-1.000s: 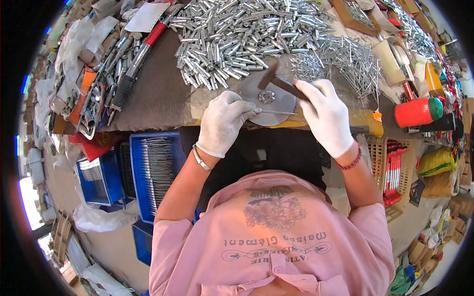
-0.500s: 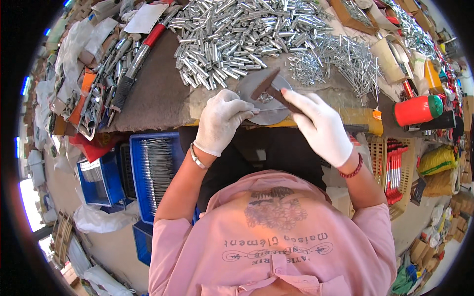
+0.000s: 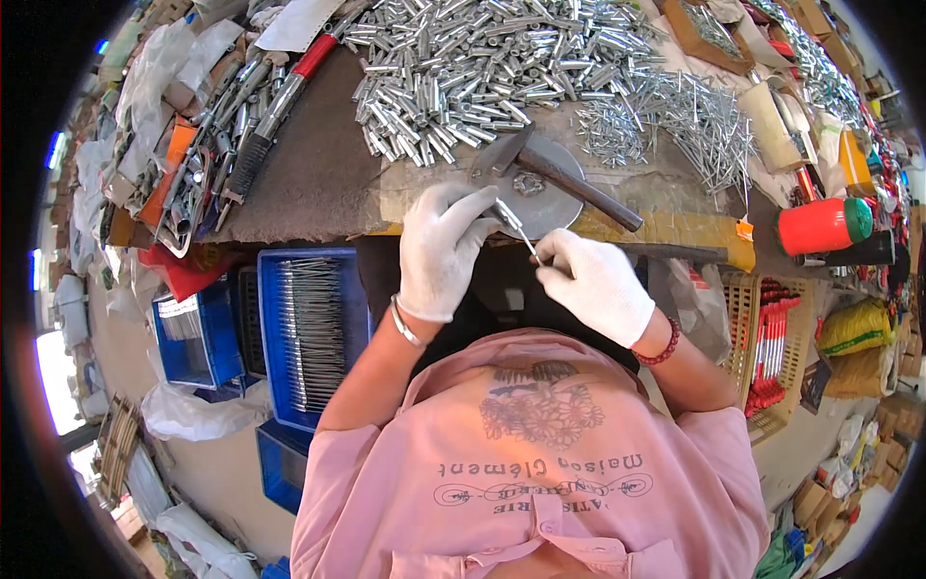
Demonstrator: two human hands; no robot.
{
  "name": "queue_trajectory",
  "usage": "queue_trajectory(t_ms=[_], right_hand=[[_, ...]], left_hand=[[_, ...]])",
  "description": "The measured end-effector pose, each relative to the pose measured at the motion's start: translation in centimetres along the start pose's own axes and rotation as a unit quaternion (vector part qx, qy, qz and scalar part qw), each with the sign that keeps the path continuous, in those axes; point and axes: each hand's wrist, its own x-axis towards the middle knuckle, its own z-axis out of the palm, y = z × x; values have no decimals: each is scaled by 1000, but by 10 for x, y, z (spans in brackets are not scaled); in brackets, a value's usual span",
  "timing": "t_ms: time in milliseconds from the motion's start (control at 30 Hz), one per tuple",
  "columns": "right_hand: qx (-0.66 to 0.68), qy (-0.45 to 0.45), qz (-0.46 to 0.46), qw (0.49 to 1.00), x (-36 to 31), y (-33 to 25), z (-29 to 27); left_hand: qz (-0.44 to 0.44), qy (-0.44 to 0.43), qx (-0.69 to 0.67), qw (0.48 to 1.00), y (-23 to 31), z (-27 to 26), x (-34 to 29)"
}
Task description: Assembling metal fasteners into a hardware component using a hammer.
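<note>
In a white glove, my left hand is closed, pinching a short silver metal tube just above the bench's front edge. A thin metal rod sticks out from the tube's lower end. My gloved right hand closes its fingertips on the other end of that rod. Beyond both hands, a hammer rests with its head and handle across a round grey metal plate. A few small metal pieces sit at the plate's middle.
Behind the plate spreads a big heap of metal tubes, with thin pins to its right. Tools lie at the left. Below the bench stand a blue crate of rods and a yellow basket. A red spool is at right.
My right hand has let go of the hammer, which now lies on the plate. That hand has come nearer and gripped the rod's end. The tube in my left hand has tilted.
</note>
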Motion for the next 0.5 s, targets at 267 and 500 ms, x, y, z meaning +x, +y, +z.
queue_trajectory(t_ms=[267,500], right_hand=[[312,-111,182,926,-5,-22,3],[121,-49,2,991,-5,-31,22]], left_hand=[[-367,-52,-308,876,35,7,-26],[-334,17,-381,862,32,-11,-29]])
